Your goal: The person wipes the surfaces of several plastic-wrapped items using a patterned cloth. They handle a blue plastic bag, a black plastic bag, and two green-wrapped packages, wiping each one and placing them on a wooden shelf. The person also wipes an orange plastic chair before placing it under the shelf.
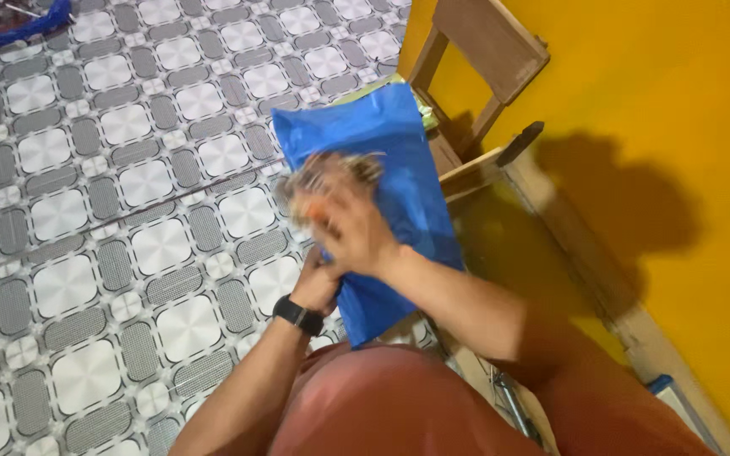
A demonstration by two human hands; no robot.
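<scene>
A blue plastic bag (382,143) hangs in front of me over the tiled floor. My right hand (356,232) crosses over it and grips a blurred bundle with brownish and orange parts (327,179) against the bag. My left hand (318,283), with a black watch on the wrist, sits just below and behind the right hand, mostly hidden, and appears to hold the bag's lower edge. What the bundle is cannot be told through the motion blur.
A wooden chair (483,51) stands by the yellow wall (661,101) at the right. A glass-topped wooden table (509,236) lies below the bag. Grey and white patterned floor tiles (111,211) fill the left. A blue object (27,25) lies at the top left.
</scene>
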